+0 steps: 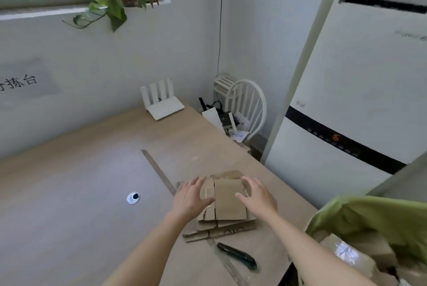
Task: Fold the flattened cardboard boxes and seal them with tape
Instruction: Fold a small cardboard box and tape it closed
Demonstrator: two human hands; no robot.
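A tall white air conditioner (360, 91) stands at the right. The brown table (76, 181) fills the lower part of the view. A white chair (250, 103) in the corner holds a heap of small boxes and black cables. A white router (163, 103) sits at the far edge of the table. A stack of flat cardboard boxes (227, 207) lies on the table near its right edge. The left hand (193, 196) and the right hand (257, 194) are spread wide over the stack, one on each side, gripping nothing. A black box cutter (238, 255) lies just in front of the stack.
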